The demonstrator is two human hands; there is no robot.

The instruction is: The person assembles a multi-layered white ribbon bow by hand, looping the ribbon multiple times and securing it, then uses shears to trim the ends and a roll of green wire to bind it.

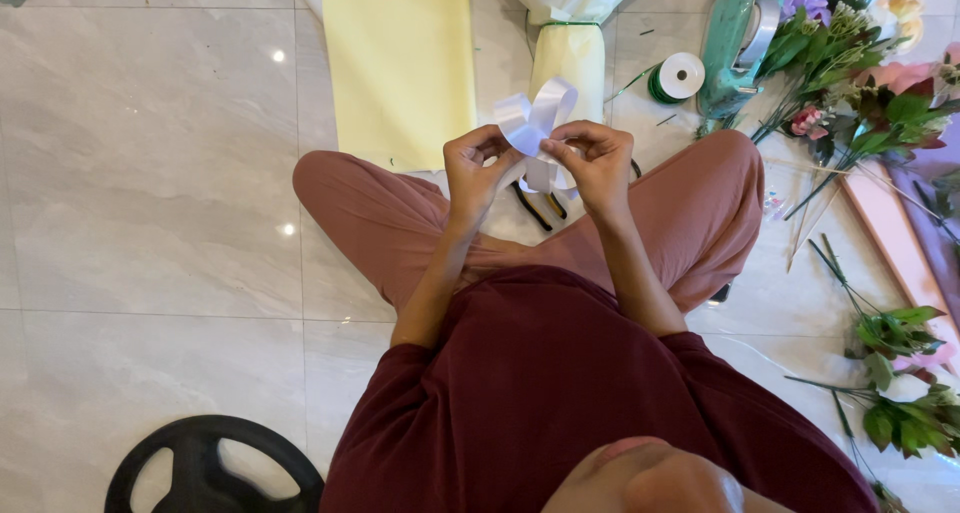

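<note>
While the person sits cross-legged on the pale tiled floor [150, 173], both hands meet just above the middle of the frame around a white ribbon bow [535, 123]. The left hand [475, 168] curls its fingers [478, 145] in against the bow's left side, thumb and forefinger pinching the ribbon where the loops gather. The right hand [598, 163] pinches the same knot from the right, its fingertips [555, 148] pressed together on the centre of the bow. The loops stand up above both sets of fingers, and a short tail of ribbon hangs below between the hands.

Directly above the bow lies a wrapped bouquet [568, 43] in cream paper, with a yellow sheet of paper [400, 63] to its left. In the upper right sit a spool of ribbon [680, 76], a teal tape dispenser [735, 43] and loose flowers [860, 73]. A black wheel-shaped object [200, 468] lies at the lower left.
</note>
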